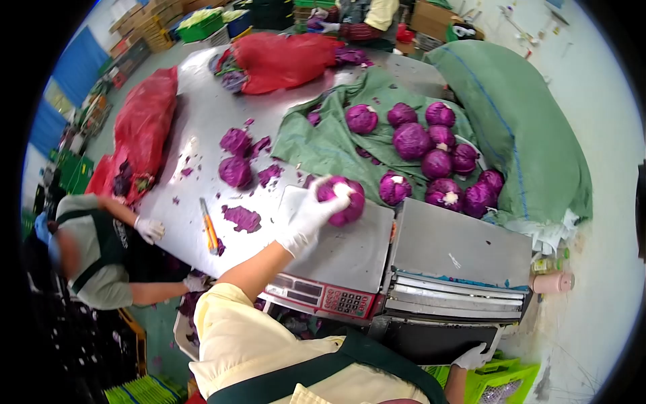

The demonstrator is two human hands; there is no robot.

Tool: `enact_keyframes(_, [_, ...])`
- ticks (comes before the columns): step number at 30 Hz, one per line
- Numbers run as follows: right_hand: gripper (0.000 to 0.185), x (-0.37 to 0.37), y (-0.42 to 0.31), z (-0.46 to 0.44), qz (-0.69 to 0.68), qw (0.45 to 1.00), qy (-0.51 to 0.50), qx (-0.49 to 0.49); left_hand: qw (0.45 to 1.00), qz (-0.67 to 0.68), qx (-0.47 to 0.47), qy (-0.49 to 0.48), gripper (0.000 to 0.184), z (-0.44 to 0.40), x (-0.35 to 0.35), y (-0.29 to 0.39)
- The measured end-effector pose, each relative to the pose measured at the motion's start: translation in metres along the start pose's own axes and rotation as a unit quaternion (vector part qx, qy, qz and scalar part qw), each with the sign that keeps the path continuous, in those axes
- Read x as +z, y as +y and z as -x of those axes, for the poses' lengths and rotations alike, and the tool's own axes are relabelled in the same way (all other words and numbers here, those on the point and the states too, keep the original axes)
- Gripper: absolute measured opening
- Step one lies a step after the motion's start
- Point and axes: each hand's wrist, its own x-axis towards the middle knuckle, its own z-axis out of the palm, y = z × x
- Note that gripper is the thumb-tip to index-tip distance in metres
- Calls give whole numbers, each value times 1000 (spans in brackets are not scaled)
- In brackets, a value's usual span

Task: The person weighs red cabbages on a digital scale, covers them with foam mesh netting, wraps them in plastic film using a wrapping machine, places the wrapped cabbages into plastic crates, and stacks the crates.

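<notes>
My left hand (306, 217), in a white glove, is closed around a purple cabbage (350, 204) with a pale cut stem. It holds the cabbage over the steel plate of a weighing scale (363, 259) with a red keypad. Low on the right, my gloved right hand (472, 357) lies against the edge of the black panel (437, 342) of a film-wrapping machine (457, 296), its fingers stretched out. Beyond the scale, several purple cabbages (412, 141) sit on a green mesh sack (316, 141).
Two cabbages (235, 172) and loose leaves lie on the metal table (195, 128) near an orange-handled knife (210, 229). A full green sack (518, 128) stands at right; red sacks (282, 60) lie farther back. A co-worker (101, 249) is at left, another (367, 20) at the far side.
</notes>
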Motion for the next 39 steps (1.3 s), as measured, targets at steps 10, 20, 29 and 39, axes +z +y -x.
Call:
enact_keyframes(10, [51,-1,14,-9,-30,995,-50,-75,974,-170,126,79,95,55,7,-77])
enact_keyframes(20, [45,-9,72,-43,-230,944,-176,-157,925,-183,214,253,69,102,-19,-32])
enact_keyframes(29, [41,-39,29,-48,-231,826,-43,-513,834,15,288,470,61,197,-52,25])
enact_keyframes(39, [37,-32,11,-47,-223,786,-55,-574,803,44,289,520,59,232,-65,14])
